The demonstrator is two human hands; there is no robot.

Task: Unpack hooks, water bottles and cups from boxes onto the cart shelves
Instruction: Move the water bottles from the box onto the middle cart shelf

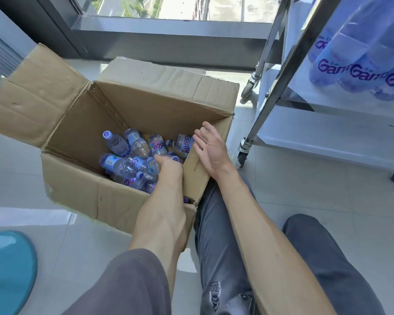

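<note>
Head view: reaching into the box for more water bottles

Head camera looks down on an open cardboard box (pixel 132 114) on the tiled floor, with small water bottles (pixel 132 155) lying jumbled at its bottom. The left hand (pixel 168 165) is plunged in among them, but its fingers are hidden behind the back of the hand, so I cannot tell whether they already grip a bottle. The right hand (pixel 208 148) hovers over the box's near right corner with fingers (pixel 199 138) spread and holding nothing. More bottles (pixel 359 71) already lie on a shelf of the steel cart (pixel 280 71), to the right of the box. The step in hand looks like the bottle unpacking, partly done. Next, the left hand probably needs a firm hold on one bottle, a lift clear of the box wall, and a carry rightward to the cart shelf.
</note>
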